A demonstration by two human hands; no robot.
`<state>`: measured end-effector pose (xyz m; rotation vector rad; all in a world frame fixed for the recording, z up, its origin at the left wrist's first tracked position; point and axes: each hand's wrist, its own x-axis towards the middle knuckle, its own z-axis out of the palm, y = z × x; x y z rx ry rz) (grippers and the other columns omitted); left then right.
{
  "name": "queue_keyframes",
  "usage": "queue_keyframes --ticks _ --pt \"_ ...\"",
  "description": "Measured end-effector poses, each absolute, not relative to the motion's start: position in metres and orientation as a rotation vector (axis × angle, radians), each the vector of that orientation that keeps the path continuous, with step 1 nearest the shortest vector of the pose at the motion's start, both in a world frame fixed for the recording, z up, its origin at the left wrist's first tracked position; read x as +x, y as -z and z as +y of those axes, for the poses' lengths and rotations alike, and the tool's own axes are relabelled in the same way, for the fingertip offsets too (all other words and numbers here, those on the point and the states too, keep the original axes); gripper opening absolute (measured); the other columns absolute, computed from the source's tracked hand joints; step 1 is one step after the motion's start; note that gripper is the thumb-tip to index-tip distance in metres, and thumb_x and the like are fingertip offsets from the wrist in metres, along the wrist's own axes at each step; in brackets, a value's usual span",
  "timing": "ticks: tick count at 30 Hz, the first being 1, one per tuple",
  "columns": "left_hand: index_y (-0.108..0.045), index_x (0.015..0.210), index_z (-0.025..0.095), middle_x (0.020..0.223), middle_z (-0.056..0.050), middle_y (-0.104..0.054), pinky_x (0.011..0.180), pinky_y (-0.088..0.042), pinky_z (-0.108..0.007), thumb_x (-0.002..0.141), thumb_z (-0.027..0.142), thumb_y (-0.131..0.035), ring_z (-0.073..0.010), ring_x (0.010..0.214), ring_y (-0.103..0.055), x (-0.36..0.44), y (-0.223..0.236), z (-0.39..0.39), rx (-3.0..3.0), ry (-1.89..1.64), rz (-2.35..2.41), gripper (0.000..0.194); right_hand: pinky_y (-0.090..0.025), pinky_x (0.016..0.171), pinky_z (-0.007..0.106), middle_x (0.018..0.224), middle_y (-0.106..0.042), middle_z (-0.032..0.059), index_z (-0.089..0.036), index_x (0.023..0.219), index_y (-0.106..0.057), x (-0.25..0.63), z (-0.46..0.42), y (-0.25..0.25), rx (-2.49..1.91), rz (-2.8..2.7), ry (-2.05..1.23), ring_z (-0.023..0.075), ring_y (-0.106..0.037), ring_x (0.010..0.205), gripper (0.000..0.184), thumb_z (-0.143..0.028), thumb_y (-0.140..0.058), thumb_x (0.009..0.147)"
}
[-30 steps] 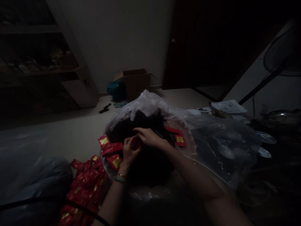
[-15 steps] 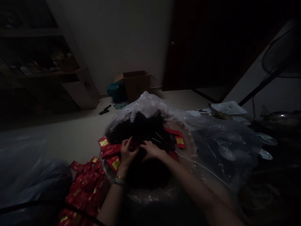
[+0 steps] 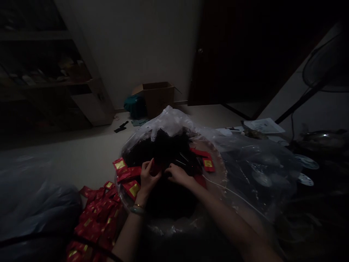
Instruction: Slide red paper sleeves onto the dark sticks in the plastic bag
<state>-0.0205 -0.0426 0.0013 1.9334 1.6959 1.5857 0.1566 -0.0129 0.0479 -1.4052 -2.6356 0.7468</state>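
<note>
My left hand [image 3: 147, 180] pinches a small red packet [image 3: 155, 168] over a dark loose heap [image 3: 163, 145]. The heap fills a wide round container lined with a clear plastic bag [image 3: 173, 116]. Just right of the packet, my right hand [image 3: 178, 175] curls its fingers together close to the heap; what they hold, if anything, is hidden. Behind my right hand lies a dark shiny object [image 3: 187, 162], its kind unclear, near a white cord [image 3: 237, 194]. Red packets with gold labels [image 3: 120, 165] rest on the container's left edge.
Many red packets [image 3: 99, 214] are piled at lower left beside a plastic-wrapped bundle [image 3: 51, 207]. Two more red packets [image 3: 208, 163] lie on the container's right side. A cardboard box [image 3: 159, 96] stands by the wall, a fan [image 3: 324, 69] at right.
My right hand has left the red packet, moved right and down to the heap, and its spread fingers have curled in. My left hand keeps hold of the packet.
</note>
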Motion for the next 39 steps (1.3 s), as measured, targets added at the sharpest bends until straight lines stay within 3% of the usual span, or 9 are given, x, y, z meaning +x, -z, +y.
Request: queue_keyframes --ticks 3,8,12,18,23,27,33,39 --pt "-0.053 0.126 0.022 0.101 -0.005 -0.051 0.076 -0.053 -0.032 0.07 0.025 -0.069 -0.0185 0.09 -0.057 -0.021 -0.001 -0.043 1.93 -1.572 1.701 0.058 -0.044 0.079 0.026 0.098 -0.065 0.0069 -0.02 0.096 -0.072 0.162 -0.006 -0.055 -1.403 -2.489 -0.779 0.0183 -0.061 0.091 0.024 -0.012 -0.063 0.075" --pt "-0.053 0.126 0.023 0.101 -0.005 -0.051 0.079 -0.053 -0.033 0.07 0.025 -0.069 -0.0189 0.091 -0.057 -0.019 -0.003 -0.044 1.932 -1.569 1.705 0.058 -0.045 0.082 0.027 0.092 -0.07 0.0035 -0.021 0.091 -0.073 0.175 0.008 -0.089 -1.288 -2.237 -0.823 0.0178 -0.063 0.088 0.018 -0.018 -0.067 0.074" --pt "-0.053 0.126 0.022 0.101 -0.005 -0.051 0.079 -0.053 -0.034 0.071 0.024 -0.068 -0.019 0.091 -0.057 -0.018 -0.003 -0.043 1.943 -1.557 1.704 0.058 -0.047 0.084 0.029 0.097 -0.069 0.0037 -0.022 0.098 -0.072 0.158 0.006 -0.111 -1.095 -2.159 -0.801 0.0169 -0.063 0.09 0.026 -0.015 -0.067 0.073" --pt "-0.051 0.128 0.021 0.102 -0.006 -0.051 0.078 -0.053 -0.033 0.07 0.024 -0.068 -0.019 0.091 -0.057 -0.02 0.0 -0.042 1.953 -1.566 1.694 0.06 -0.048 0.083 0.028 0.105 -0.067 0.0046 -0.02 0.121 -0.06 0.135 -0.004 -0.118 -1.026 -2.129 -0.887 0.0152 -0.062 0.091 0.052 -0.003 -0.062 0.072" --pt "-0.049 0.129 0.02 0.102 -0.006 -0.05 0.077 -0.052 -0.032 0.071 0.024 -0.067 -0.0188 0.091 -0.057 -0.021 0.0 -0.043 1.957 -1.573 1.692 0.061 -0.043 0.091 0.035 0.105 -0.062 0.0097 -0.018 0.11 -0.066 0.139 -0.016 -0.114 -1.207 -2.331 -0.623 0.0212 -0.055 0.101 0.03 -0.022 -0.066 0.08" --pt "-0.051 0.127 0.02 0.103 -0.006 -0.05 0.081 -0.052 -0.034 0.07 0.025 -0.068 -0.0205 0.094 -0.056 -0.021 -0.001 -0.045 1.971 -1.537 1.684 0.06 -0.046 0.079 0.03 0.103 -0.057 0.0087 -0.021 0.11 -0.066 0.138 -0.022 -0.112 -1.288 -2.562 -0.699 0.0188 -0.058 0.089 0.029 -0.034 -0.062 0.084" --pt "-0.051 0.126 0.021 0.106 -0.008 -0.052 0.084 -0.05 -0.039 0.068 0.029 -0.073 -0.0227 0.096 -0.056 -0.019 -0.003 -0.045 1.932 -1.558 1.708 0.063 -0.043 0.074 0.025 0.1 -0.054 0.0058 -0.021 0.1 -0.069 0.14 -0.018 -0.114 -1.305 -2.449 -0.712 0.0147 -0.058 0.083 0.018 -0.021 -0.062 0.083" --pt "-0.059 0.117 0.022 0.102 -0.007 -0.065 0.086 -0.048 -0.043 0.061 0.034 -0.079 -0.0251 0.095 -0.057 -0.024 -0.003 -0.042 1.855 -1.473 1.652 0.06 -0.043 0.073 0.025 0.094 -0.054 0.0062 -0.016 0.086 -0.071 0.142 -0.014 -0.109 -1.223 -2.464 -0.741 0.0135 -0.054 0.079 0.013 -0.014 -0.058 0.083"
